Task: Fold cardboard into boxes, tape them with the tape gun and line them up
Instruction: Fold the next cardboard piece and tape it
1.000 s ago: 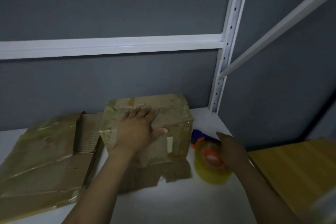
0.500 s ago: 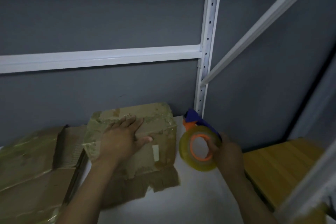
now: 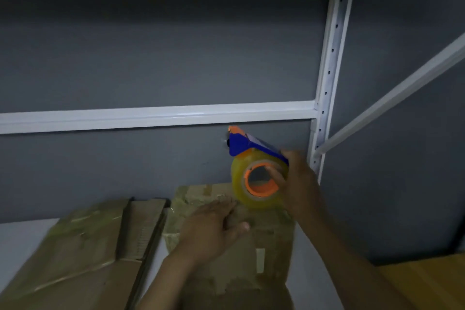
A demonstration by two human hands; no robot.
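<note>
A worn cardboard box (image 3: 266,246) with old tape patches stands on the white shelf (image 3: 22,239) in the middle. My left hand (image 3: 214,226) lies flat on its top, fingers straight. My right hand (image 3: 297,184) grips the tape gun (image 3: 254,171), a blue and orange frame with a yellowish roll on an orange core, and holds it in the air just above the box's far right corner. Left of the box lies another cardboard box (image 3: 83,254), larger and taped.
A white shelf rail (image 3: 156,116) crosses the grey back wall behind the boxes. A perforated white upright (image 3: 329,70) and a slanted brace (image 3: 392,98) stand at the right. A yellow wooden surface (image 3: 427,282) shows at the lower right.
My right hand lifted the tape gun off the shelf beside the box and carried it up and left over the box's far right corner. My left hand stayed on the box top.
</note>
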